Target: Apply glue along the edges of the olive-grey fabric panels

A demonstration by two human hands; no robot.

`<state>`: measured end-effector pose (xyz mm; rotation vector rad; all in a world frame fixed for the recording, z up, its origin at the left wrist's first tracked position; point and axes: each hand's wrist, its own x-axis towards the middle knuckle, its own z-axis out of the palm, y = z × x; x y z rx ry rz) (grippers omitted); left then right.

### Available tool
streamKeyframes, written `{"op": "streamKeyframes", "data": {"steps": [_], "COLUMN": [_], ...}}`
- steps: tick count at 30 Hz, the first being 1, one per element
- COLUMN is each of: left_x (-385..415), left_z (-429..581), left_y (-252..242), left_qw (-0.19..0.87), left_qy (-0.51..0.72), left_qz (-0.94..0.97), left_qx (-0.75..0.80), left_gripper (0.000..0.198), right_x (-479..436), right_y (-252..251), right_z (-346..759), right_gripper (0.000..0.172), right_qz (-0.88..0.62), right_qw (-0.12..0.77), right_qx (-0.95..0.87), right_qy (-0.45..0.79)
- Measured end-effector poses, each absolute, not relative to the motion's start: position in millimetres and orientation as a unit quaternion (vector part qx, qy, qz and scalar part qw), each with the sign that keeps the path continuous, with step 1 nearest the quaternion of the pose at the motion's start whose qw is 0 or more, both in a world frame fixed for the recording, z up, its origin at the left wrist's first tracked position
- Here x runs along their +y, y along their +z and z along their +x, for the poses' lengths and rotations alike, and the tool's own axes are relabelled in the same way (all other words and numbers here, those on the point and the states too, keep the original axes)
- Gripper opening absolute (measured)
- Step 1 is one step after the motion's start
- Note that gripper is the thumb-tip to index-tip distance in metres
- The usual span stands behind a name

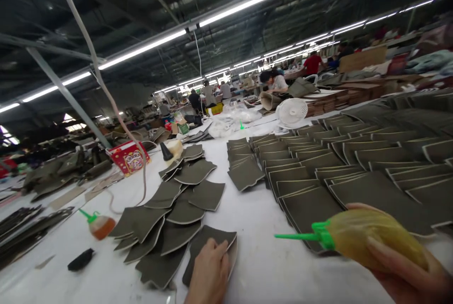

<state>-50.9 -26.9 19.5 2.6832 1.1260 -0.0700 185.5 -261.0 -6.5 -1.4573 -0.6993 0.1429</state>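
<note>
My left hand [209, 271], at the bottom centre, pinches a dark olive panel [201, 242] by its upper right part; the panel's pale underside shows at its right edge. In my right hand [399, 266], at the lower right, is a yellowish squeeze bottle [375, 238] lying sideways, its long green nozzle [297, 236] pointing left above the white table. Left of my left hand is a loose pile of similar panels [177, 209]. Beyond the bottle, overlapping rows of panels with pale edges [307, 200] cover the right side.
A second bottle [101, 226] with orange liquid and a black object [80, 260] lie on the white table [262, 266] at left. Farther back are a red box [130, 157], a hanging cable [102, 82], a white fan [292, 112] and several people working.
</note>
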Motion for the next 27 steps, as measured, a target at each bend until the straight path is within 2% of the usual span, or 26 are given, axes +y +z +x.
{"op": "streamKeyframes", "data": {"steps": [3, 5, 13, 18, 27], "left_x": [-28.1, -31.0, -26.0, -18.4, -16.8], "left_z": [-46.3, -42.2, -40.3, -41.7, -42.7], "left_y": [17.7, 17.8, 21.8, 24.9, 22.8], "left_qw": [0.147, 0.150, 0.168, 0.204, 0.176], "left_qy": [0.018, 0.043, 0.047, 0.041, 0.041], "left_qz": [0.912, 0.912, 0.923, 0.922, 0.930], "left_qx": [0.383, 0.378, 0.344, 0.326, 0.320], "left_gripper": [0.040, 0.039, 0.034, 0.032, 0.036], "right_x": [-243.3, -229.7, -191.7, -175.5, -157.6], "right_y": [5.6, 15.4, 24.5, 20.8, 22.5], "right_z": [179.4, 170.6, 146.6, 146.0, 144.4], "right_gripper": [0.057, 0.063, 0.049, 0.048, 0.046], "right_qz": [-0.609, -0.630, -0.693, -0.680, -0.644], "right_qw": [0.709, 0.683, 0.539, 0.493, 0.453], "right_qx": [-0.312, -0.340, -0.478, -0.542, -0.616], "right_qy": [0.173, 0.146, -0.019, -0.028, -0.023]}}
